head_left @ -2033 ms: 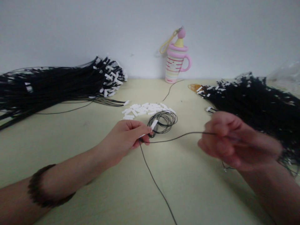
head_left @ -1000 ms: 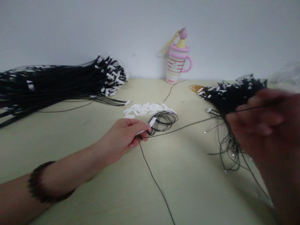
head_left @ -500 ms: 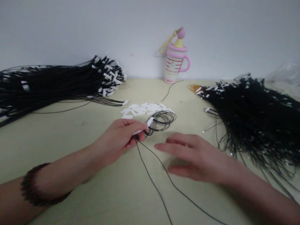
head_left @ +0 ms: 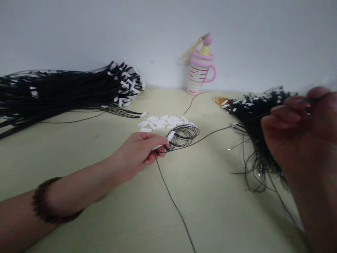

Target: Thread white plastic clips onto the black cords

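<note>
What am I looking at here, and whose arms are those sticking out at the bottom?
Those arms belong to a person wearing a camera on their head, so you see what they see, looking down at a pale yellow-green tabletop. The left hand pinches a small white tag and a coiled thin black cord. The right hand, close to the camera and blurry, pinches one end of that cord and holds it up. Just behind the coil lies a little heap of white plastic tags. Big bundles of black cords with white tags lie at the left and at the right. At the back wall stands a pink striped cup with a handle.
</note>
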